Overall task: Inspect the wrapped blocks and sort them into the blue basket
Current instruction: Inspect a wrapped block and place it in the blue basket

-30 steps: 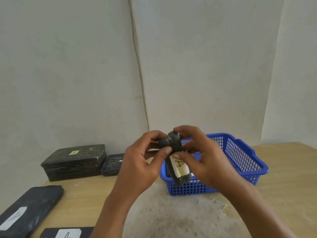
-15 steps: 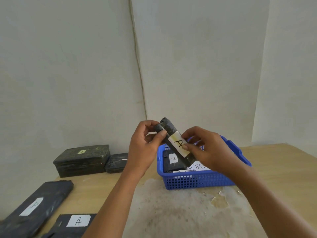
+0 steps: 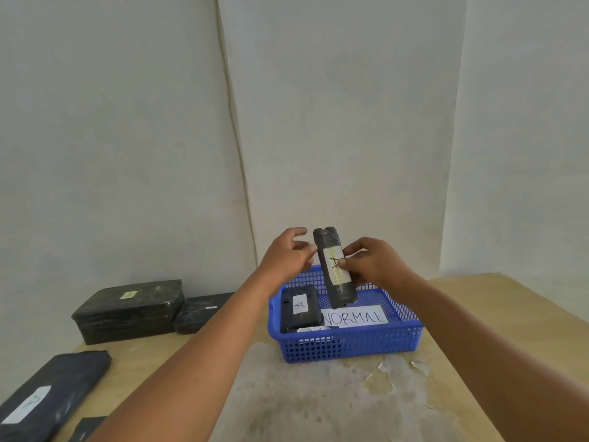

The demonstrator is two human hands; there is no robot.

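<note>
Gripping with my right hand (image 3: 374, 266), I hold a black wrapped block (image 3: 334, 266) nearly upright over the blue basket (image 3: 350, 344), thumb on its white "A" label. My left hand (image 3: 288, 255) hangs just beside the block's top, fingers relaxed and holding nothing. Inside the basket, another wrapped block (image 3: 299, 309) lies by the left wall next to a "NORMAL" sign (image 3: 355, 317). More black packages (image 3: 127, 311) sit at the tabletop's far left edge.

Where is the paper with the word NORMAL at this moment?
In the head view, the NORMAL paper lies on the floor of the blue basket, right of the wrapped block already inside and below the block the right hand holds.
</note>
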